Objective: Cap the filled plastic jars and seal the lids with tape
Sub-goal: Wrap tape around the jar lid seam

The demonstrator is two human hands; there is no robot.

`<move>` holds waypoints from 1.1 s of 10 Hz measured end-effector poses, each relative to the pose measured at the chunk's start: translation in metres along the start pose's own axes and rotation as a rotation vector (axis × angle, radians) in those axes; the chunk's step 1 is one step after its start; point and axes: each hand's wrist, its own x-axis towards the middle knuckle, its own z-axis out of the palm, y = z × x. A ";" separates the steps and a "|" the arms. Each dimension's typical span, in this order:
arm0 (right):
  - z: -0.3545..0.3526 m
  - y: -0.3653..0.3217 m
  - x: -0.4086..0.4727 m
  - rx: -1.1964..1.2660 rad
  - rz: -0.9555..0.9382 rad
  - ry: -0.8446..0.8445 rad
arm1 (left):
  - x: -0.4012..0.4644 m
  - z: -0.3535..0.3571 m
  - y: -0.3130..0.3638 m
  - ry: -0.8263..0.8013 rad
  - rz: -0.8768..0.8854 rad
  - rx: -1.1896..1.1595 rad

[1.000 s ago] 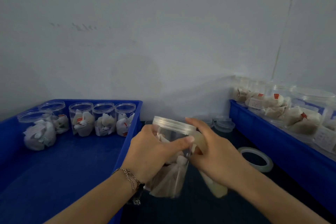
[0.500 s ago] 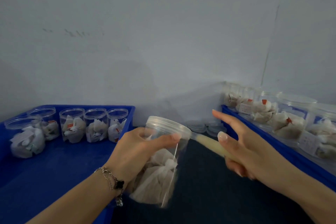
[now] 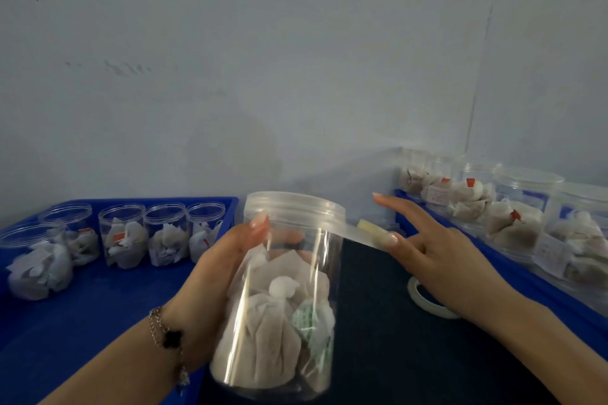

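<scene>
The left hand (image 3: 214, 276) holds a clear jar (image 3: 279, 299) of tea bags up over the dark table (image 3: 394, 355), fingers curled round it. Its lid (image 3: 294, 210) is on. The right hand (image 3: 441, 256) pinches a strip of tape (image 3: 362, 233) stuck to the lid. A tape roll (image 3: 424, 302) lies behind. Farther back, open jars (image 3: 164, 233) stand in a blue tray (image 3: 98, 306).

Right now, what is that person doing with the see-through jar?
A person is sealing a jar. The left hand grips a clear plastic jar stuffed with cloth bags, with its lid already on. The right hand pulls a strip of tape that runs out sideways from the lid's edge. Uncapped jars stand in the blue tray on the left, and a tape roll lies on the table.
</scene>
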 end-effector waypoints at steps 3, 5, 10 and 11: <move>-0.033 -0.017 -0.012 -0.141 0.036 0.186 | 0.003 -0.033 -0.005 0.127 -0.024 0.156; -0.058 -0.027 -0.025 -0.024 0.028 0.457 | -0.001 -0.013 -0.005 0.376 -0.030 0.276; -0.025 -0.004 0.000 0.059 0.197 0.267 | 0.008 -0.016 -0.005 0.183 0.065 -0.021; -0.009 0.000 0.010 0.092 0.210 0.210 | 0.006 -0.018 -0.006 0.062 0.013 -0.098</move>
